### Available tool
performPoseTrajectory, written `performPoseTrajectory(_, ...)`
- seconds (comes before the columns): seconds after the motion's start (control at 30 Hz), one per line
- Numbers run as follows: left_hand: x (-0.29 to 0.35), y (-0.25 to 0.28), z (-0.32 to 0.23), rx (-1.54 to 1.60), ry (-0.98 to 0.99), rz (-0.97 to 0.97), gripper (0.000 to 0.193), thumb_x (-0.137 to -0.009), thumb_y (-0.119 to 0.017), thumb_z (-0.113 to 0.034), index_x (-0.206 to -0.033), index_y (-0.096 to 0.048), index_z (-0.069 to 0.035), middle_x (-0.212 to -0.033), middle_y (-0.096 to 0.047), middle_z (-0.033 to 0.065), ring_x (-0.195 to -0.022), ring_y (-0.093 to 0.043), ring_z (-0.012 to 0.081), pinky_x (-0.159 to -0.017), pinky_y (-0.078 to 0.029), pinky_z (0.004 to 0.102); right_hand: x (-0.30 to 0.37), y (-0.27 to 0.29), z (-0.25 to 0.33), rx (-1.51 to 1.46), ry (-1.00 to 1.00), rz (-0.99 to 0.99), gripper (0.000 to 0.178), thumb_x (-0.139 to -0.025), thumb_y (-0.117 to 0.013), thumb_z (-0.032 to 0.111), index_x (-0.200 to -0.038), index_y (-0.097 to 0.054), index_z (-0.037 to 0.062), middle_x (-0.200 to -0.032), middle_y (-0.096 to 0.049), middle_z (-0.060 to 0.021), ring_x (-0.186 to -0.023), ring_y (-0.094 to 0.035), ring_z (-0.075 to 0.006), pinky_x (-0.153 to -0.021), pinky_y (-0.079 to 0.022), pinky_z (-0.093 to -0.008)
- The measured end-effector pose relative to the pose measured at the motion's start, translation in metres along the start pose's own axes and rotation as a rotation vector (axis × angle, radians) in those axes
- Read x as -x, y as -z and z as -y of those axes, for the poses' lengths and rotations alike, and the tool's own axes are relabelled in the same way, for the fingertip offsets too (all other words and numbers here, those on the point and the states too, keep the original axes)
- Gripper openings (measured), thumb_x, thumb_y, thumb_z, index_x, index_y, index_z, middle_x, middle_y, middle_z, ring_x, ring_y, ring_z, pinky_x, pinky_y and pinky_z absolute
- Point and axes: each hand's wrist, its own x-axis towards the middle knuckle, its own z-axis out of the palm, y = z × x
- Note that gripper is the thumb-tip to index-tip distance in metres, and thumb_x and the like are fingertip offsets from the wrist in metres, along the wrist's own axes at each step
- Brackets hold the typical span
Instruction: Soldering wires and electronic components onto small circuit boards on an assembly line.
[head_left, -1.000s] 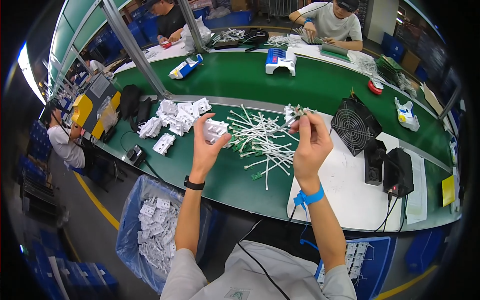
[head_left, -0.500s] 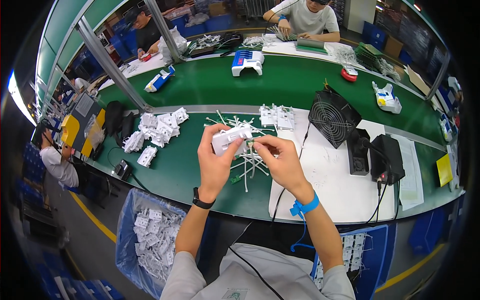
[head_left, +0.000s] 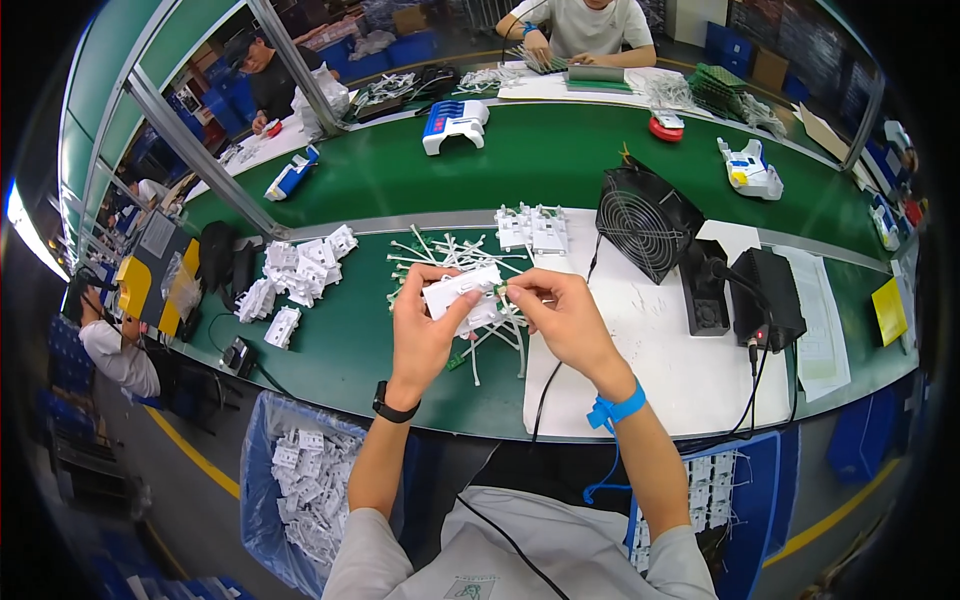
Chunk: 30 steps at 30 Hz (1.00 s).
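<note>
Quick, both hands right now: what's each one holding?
Left hand: closed on white plastic part.
Right hand: pinching that part's right end.

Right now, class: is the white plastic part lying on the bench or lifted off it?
Lifted. Both hands, left hand and right hand, hold the white plastic part above the green bench.

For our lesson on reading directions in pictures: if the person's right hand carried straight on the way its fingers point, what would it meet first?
The right hand points left, so it would first meet the white plastic part held by the left hand; their fingertips already seem to touch it.
</note>
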Motion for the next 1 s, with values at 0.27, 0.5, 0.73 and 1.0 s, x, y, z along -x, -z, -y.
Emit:
performPoseTrajectory(0.27,0.005,-0.013,0.003,0.006,0.024,-0.011,0.029,-0.092,-0.075,-0.004,-0.11,-0.053,0.001,-0.101,-0.066,0.0097,-0.08,-0.07,0.0125,-0.056,-0.06,0.0262,0.0,-0.003,-0.015,0.05,0.059,-0.082,0.021,-0.094,-0.068,0.005,-0.113,-0.062,-0.0032,-0.1,-0.067,-0.0048,-0.092,-0.062,-0.0097,-0.072,-0.055,-0.0255)
performPoseTrajectory(0.5,0.006,-0.017,0.015,-0.105,-0.032,-0.043,0.029,-0.092,-0.076,-0.007,-0.109,-0.054,0.0,-0.099,-0.065,0.008,-0.081,-0.067,0.0106,-0.06,-0.059,0.0259,0.004,-0.008,-0.02,-0.182,-0.052,-0.132,0.023,-0.093,-0.071,0.008,-0.111,-0.061,-0.0015,-0.097,-0.065,-0.0052,-0.089,-0.062,-0.011,-0.07,-0.055,-0.0264)
performPoseTrajectory(0.73,0.008,-0.027,0.028,-0.17,-0.091,-0.145,0.028,-0.092,-0.077,-0.007,-0.109,-0.056,0.0,-0.099,-0.066,0.0075,-0.084,-0.064,0.0097,-0.067,-0.055,0.0249,0.012,-0.02,-0.032,0.288,0.115,-0.283,0.029,-0.086,-0.079,0.017,-0.103,-0.063,-0.0005,-0.097,-0.065,-0.0118,-0.08,-0.064,-0.0209,-0.064,-0.053,-0.033)
performPoseTrajectory(1.0,0.011,-0.03,0.037,-0.238,-0.036,-0.14,0.027,-0.092,-0.076,-0.007,-0.108,-0.056,0.0,-0.097,-0.066,0.0074,-0.085,-0.064,0.01,-0.071,-0.053,0.0249,0.011,-0.02,-0.048,0.165,0.201,-0.327,0.013,-0.088,-0.077,0.008,-0.098,-0.07,0.0038,-0.102,-0.064,-0.0045,-0.086,-0.064,-0.0145,-0.07,-0.052,-0.0288)
